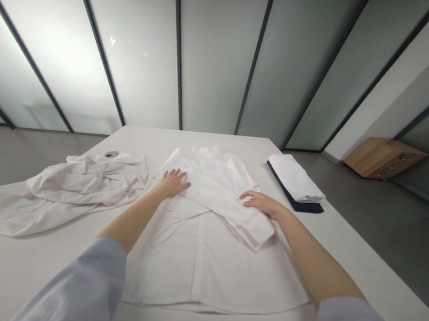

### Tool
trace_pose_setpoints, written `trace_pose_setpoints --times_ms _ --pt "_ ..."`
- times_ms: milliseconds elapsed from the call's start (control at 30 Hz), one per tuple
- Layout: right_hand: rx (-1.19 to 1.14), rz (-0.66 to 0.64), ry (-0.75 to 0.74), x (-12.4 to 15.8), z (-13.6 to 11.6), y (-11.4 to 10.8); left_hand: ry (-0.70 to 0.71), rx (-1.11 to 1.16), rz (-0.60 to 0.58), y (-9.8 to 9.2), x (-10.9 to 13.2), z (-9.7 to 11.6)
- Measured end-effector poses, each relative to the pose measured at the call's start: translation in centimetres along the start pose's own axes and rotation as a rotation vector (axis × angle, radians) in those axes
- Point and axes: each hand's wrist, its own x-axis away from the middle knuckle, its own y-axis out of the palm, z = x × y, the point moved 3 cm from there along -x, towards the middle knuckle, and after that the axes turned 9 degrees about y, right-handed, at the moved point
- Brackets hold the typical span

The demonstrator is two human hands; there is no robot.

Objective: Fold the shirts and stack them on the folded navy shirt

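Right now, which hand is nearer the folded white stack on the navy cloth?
Right. The right hand lies on the white shirt, just short of the folded white stack, not touching it; the left hand rests farther away on the same shirt.

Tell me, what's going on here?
A person is at a white table with both bare hands on a white button-up shirt that lies flat, its sleeves folded across the front. The left hand is flat on the upper part of the shirt, and the right hand rests on a folded sleeve. A crumpled white garment lies to the left, and a folded white garment sits on dark navy cloth to the right.
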Motion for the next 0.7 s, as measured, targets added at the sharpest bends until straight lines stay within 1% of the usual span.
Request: trace_pose_setpoints --times_ms 67,100,167,200,267,367,433,500,600,700 --pt "-0.008 -0.026 0.028 0.0 0.7 -0.4 -0.003 0.018 -0.009 0.4 0.1 -0.3" --pt "0.040 -0.023 0.034 0.0 0.9 -0.7 -0.021 0.020 -0.014 0.6 0.1 -0.6" --pt "0.211 0.016 0.032 -0.1 1.1 -1.4 -0.064 0.000 -0.007 0.6 0.2 -1.2" --pt "0.309 0.059 0.022 -0.2 0.9 -1.8 -0.090 -0.016 0.003 0.4 0.2 -1.5" --pt "0.469 0.193 -0.021 -0.3 0.4 -2.7 -0.155 -0.040 0.020 0.1 0.3 -1.9" --pt "0.548 0.427 -0.127 -0.8 -1.0 -3.1 -0.241 -0.044 0.022 -0.3 0.2 -2.1" --pt "0.572 0.519 -0.208 -1.5 -1.7 -2.4 -0.271 -0.051 0.021 -0.2 0.1 -2.0" --pt "0.648 0.553 -0.250 -2.6 -1.8 -1.1 -0.278 -0.068 0.037 0.0 0.1 -1.9" --pt "0.812 0.538 -0.192 -4.2 -0.7 1.1 -0.280 -0.072 0.045 0.4 0.4 -1.7" --pt "0.917 0.527 -0.146 -4.5 0.6 2.3 -0.272 -0.083 0.029 0.2 1.0 -1.3"
